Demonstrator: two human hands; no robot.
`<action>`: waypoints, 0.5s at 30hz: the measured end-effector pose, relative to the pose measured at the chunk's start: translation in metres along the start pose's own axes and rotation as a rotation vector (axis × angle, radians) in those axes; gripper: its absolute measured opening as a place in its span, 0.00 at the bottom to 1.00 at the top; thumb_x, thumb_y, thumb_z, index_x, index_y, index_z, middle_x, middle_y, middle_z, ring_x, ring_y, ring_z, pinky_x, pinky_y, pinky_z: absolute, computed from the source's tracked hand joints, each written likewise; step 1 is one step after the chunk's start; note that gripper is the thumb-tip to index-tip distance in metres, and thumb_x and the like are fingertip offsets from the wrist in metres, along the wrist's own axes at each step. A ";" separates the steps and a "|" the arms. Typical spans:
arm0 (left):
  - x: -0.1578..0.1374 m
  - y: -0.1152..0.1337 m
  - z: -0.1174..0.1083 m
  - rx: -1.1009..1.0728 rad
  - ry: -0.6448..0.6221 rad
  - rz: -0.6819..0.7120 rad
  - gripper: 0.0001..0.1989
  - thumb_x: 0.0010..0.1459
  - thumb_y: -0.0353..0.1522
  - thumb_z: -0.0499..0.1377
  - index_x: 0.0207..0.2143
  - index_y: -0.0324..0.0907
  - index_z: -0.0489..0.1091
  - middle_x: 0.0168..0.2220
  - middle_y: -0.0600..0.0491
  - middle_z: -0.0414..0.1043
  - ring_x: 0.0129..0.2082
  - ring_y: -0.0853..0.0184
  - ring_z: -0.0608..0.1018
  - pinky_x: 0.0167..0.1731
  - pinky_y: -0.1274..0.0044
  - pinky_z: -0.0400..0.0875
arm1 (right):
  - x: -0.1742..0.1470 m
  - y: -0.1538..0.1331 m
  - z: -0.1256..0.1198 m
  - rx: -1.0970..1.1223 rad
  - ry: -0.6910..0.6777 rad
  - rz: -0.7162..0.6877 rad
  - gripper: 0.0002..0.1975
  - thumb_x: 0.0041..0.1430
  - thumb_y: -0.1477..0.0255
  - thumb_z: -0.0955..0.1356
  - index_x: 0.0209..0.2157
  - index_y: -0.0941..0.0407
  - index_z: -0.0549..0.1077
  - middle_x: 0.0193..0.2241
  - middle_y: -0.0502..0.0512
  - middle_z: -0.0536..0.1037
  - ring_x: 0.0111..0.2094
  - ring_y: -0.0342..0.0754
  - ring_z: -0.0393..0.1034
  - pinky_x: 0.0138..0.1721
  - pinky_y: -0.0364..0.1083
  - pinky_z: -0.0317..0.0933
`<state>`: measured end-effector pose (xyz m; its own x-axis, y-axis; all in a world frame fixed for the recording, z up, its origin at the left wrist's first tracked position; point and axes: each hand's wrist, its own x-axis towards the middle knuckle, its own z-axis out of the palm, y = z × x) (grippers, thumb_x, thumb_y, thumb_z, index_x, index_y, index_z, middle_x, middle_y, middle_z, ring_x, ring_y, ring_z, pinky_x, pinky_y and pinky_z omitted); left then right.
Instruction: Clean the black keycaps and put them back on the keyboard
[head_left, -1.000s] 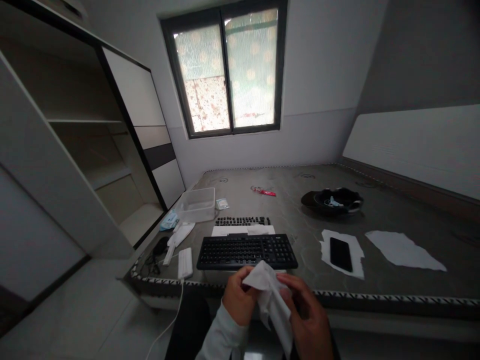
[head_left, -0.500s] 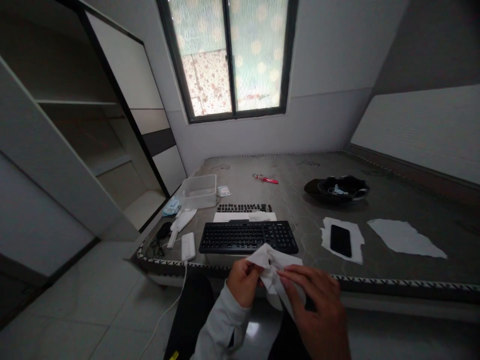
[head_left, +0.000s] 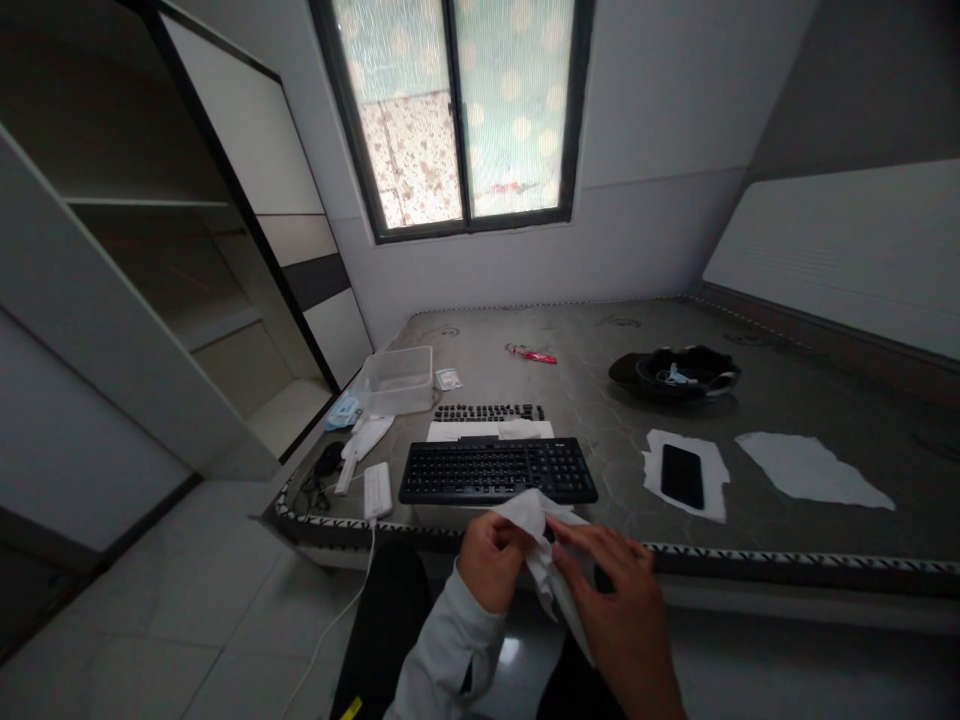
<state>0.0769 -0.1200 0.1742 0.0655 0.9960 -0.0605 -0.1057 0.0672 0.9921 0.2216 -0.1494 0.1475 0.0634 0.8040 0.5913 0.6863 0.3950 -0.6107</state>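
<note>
My left hand (head_left: 491, 560) pinches a crumpled white tissue (head_left: 534, 515) over the near edge of the bed, just in front of the black keyboard (head_left: 499, 470). My right hand (head_left: 619, 590) is closed at the fingertips on the same tissue, which hangs down between the two hands. A small dark piece shows at the right fingertips against the tissue, too small to name. Behind the keyboard lies a white sheet (head_left: 450, 431) with a folded tissue on it. Further back, several loose black keycaps (head_left: 487, 412) sit in rows.
To the left are a clear plastic box (head_left: 401, 380), a white power strip (head_left: 377, 490) with its cord, and a blue mask (head_left: 343, 411). Rightward lie a phone (head_left: 682, 477) on tissue, another tissue (head_left: 814, 470) and a black cap (head_left: 675, 374). A red-tagged keychain (head_left: 534, 355) lies further back.
My right hand has moved slightly left and its fingers have drawn in toward my left hand. The tissue has folded differently between them. Things on the bed have stayed put.
</note>
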 end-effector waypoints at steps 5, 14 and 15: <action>-0.001 0.003 0.003 -0.052 0.012 -0.049 0.12 0.37 0.35 0.60 0.27 0.38 0.75 0.16 0.58 0.69 0.15 0.73 0.66 0.17 0.80 0.58 | 0.000 -0.003 0.000 0.036 0.033 0.068 0.18 0.58 0.50 0.66 0.37 0.47 0.80 0.37 0.53 0.83 0.39 0.54 0.75 0.46 0.54 0.55; 0.008 -0.013 -0.001 -0.015 -0.078 0.021 0.08 0.42 0.31 0.63 0.28 0.37 0.75 0.23 0.55 0.75 0.25 0.68 0.74 0.27 0.79 0.65 | -0.002 0.011 0.009 0.076 0.028 0.254 0.20 0.53 0.48 0.68 0.30 0.50 0.77 0.33 0.54 0.82 0.38 0.56 0.74 0.46 0.54 0.58; 0.012 -0.018 -0.004 -0.010 -0.082 0.014 0.08 0.42 0.31 0.63 0.28 0.38 0.75 0.23 0.54 0.76 0.25 0.68 0.75 0.28 0.78 0.66 | -0.002 0.014 0.011 0.098 0.008 0.284 0.20 0.52 0.48 0.69 0.30 0.50 0.77 0.33 0.54 0.82 0.38 0.56 0.74 0.45 0.54 0.60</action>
<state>0.0760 -0.1089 0.1549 0.1450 0.9888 -0.0366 -0.1166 0.0538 0.9917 0.2231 -0.1409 0.1322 0.2491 0.8851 0.3932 0.5673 0.1957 -0.7999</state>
